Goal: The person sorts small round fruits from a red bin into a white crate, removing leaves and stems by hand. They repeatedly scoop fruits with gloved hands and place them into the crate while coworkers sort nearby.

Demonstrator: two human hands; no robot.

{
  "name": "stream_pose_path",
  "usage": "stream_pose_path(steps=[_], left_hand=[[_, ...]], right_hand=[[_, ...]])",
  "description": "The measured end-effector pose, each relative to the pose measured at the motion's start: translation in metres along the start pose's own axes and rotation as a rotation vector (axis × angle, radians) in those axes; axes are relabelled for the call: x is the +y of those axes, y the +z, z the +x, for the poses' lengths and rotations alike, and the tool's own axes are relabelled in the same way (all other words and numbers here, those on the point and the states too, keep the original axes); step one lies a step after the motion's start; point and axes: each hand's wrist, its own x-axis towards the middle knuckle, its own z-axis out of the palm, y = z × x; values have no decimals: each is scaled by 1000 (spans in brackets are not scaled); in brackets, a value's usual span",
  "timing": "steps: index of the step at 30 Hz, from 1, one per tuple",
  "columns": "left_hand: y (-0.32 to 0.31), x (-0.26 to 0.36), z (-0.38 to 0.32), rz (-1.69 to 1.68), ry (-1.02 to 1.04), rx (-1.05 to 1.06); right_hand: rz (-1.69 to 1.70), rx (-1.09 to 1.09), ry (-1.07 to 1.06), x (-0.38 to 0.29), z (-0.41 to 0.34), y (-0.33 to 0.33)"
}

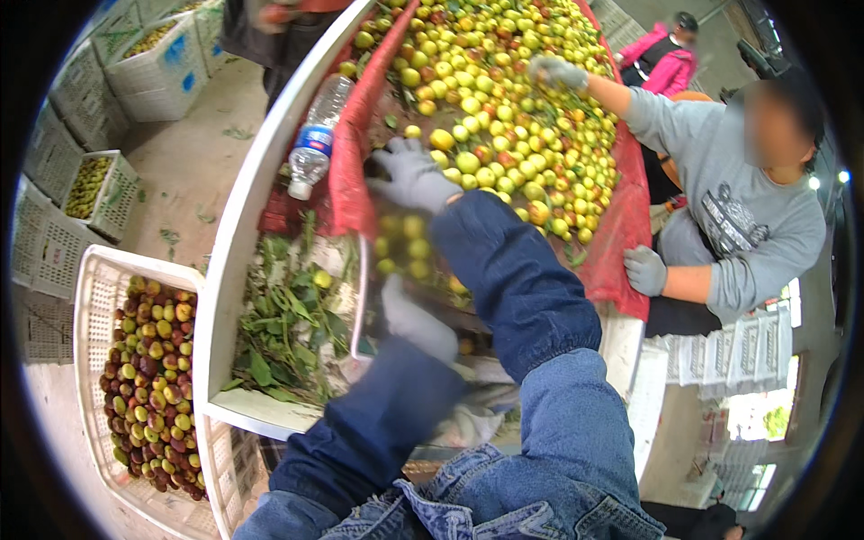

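Note:
A sloping sorting table with red cloth edging (354,155) holds a mass of green and reddish jujubes (499,135). My right hand (412,172), in a grey glove, reaches over the near-left part of the fruit with its fingers spread, next to the red cloth. Nothing shows in its grasp. Lower down, my left hand (418,324), also gloved, is motion-blurred, and its fingers cannot be made out clearly. Just above it are several blurred jujubes (405,246) at the table's lower end. Both forearms wear dark blue sleeve covers.
Left of the cloth lie a plastic bottle (317,138) and plucked leaves (287,317) inside a white rim (226,236). A white crate (91,337) of darker jujubes stands outside it. A co-worker's gloved hands (560,73) work opposite; stacked crates (88,88) line the left.

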Motion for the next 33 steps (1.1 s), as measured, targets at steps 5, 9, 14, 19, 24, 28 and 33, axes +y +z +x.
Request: stream_pose_path(steps=[5, 9, 14, 19, 24, 28, 33], left_hand=[[-6, -8, 17, -24, 96, -43], [-9, -12, 26, 71, 224, 3], [-4, -3, 13, 25, 1, 28], [2, -1, 8, -21, -11, -12], [-7, -6, 26, -50, -13, -131], [-11, -5, 32, -37, 6, -148], [-10, -9, 21, 21, 165, -203]], right_hand=[[106, -38, -294, -11, -127, -14], [498, -127, -210, 19, -186, -56], [10, 247, 544, 84, -152, -75], [178, -176, 356, 77, -191, -61], [343, 229, 653, 114, -196, -81], [29, 208, 897, 147, -135, -73], [16, -325, 433, 118, -115, -69]])
